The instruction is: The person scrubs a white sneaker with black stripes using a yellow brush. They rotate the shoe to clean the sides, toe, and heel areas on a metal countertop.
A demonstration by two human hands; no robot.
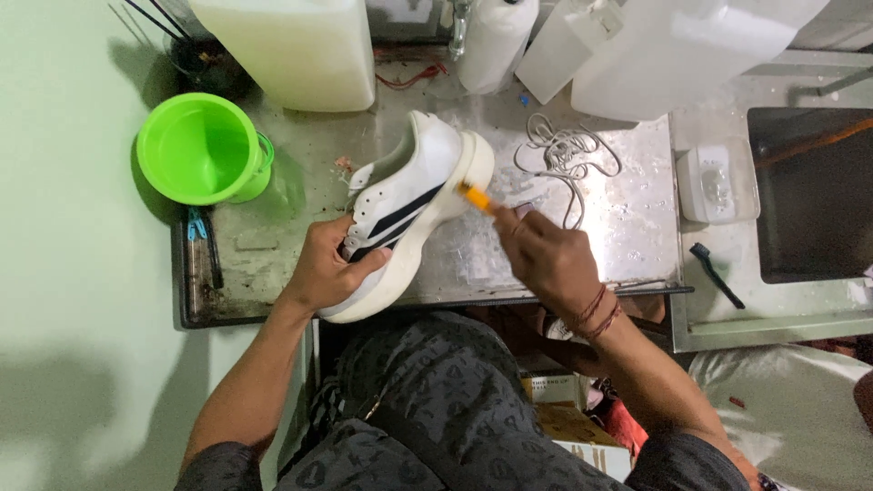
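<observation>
Left hand [329,269] grips a white sneaker [409,205]; right hand [544,257] clenches an orange brush [475,197] against its sole, just beyond the fingertips.

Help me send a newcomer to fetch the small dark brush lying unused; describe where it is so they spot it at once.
Start at the dark sink basin on the right. Just left of it, on the wet steel counter, below a clear plastic tub, lies the dark brush, slanted. Unlike the orange-handled brush that the right hand presses to the white shoe, no hand touches it.

one white shoe [409,195], one green cup [197,148], three white jugs [289,45], two brushes [716,274]
</observation>
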